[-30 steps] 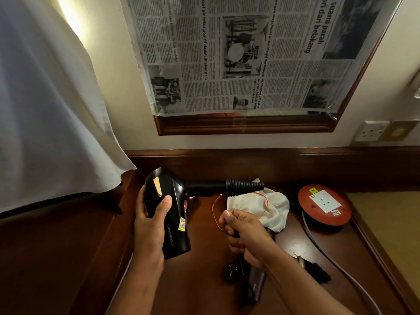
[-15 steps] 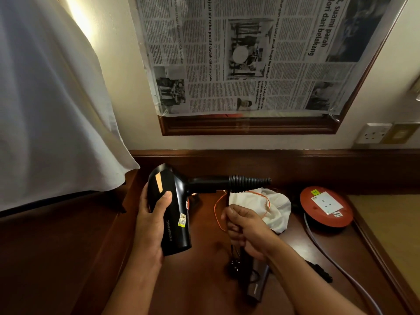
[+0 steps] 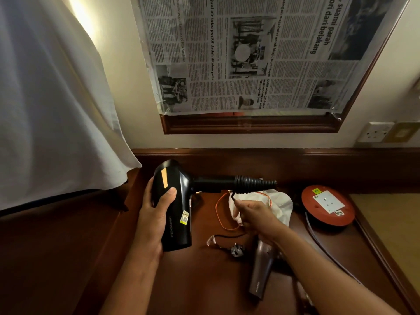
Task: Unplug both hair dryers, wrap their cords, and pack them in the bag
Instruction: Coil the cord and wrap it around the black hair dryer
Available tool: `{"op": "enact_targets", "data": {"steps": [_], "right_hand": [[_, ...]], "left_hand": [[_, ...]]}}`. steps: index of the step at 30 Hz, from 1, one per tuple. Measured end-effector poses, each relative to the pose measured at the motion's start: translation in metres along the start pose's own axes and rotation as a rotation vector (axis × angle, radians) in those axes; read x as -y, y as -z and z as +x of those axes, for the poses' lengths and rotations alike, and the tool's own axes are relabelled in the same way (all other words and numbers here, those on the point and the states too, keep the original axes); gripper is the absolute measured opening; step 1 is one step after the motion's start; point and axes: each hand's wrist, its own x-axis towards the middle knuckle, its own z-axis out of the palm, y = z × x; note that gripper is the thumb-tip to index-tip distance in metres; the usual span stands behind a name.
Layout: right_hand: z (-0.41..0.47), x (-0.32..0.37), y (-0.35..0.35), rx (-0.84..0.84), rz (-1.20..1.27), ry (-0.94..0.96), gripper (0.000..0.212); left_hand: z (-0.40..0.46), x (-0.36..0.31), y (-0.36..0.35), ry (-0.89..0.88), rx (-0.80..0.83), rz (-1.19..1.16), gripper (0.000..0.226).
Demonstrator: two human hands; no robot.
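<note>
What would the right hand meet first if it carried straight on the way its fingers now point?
The right hand points up and left, pinching the cord. Going straight on, it would likely meet the ribbed end of the black dryer's handle just above, though depth is unclear.

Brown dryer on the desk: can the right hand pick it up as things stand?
Probably not yet: the right hand is pinching the black dryer's cord. The brown dryer lies directly under that forearm, uncovered, so reachable once the cord is released.
</note>
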Motion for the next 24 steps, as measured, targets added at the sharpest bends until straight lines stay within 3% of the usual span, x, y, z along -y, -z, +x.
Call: {"op": "enact_targets", "data": {"steps": [3,7,12,13,15,18,21,24], "right_hand": [[0.006,0.004,0.013,0.063,0.104,-0.028,0.025],[0.013,0.012,0.023,0.007,0.06,-0.09,0.023],[0.026,0.014,0.032,-0.202,-0.48,-0.236,0.02],[0.026,0.015,0.034,-0.231,-0.486,-0.243,0.02],[0.028,0.017,0.039,-0.208,-0.475,-0.136,0.014],[0.026,0.039,0.041,-0.042,-0.608,0.046,0.036],[0.033,0.056,0.048,0.021,-0.651,0.116,0.011],[0.036,0.061,0.052,-0.037,-0.716,0.145,0.012]], "left_hand": [[0.003,0.002,0.003,-0.006,0.004,0.0,0.075],[0.002,0.0,0.001,-0.045,0.05,0.033,0.079],[0.003,0.001,0.003,-0.019,0.056,0.022,0.072],[0.003,0.002,0.004,-0.012,0.058,0.014,0.071],[0.005,0.001,0.006,0.0,0.069,0.028,0.072],[0.007,0.002,0.007,0.001,0.134,0.069,0.07],[0.008,0.002,0.01,0.049,0.2,0.068,0.069],[0.01,0.003,0.014,0.069,0.239,0.071,0.072]]}}
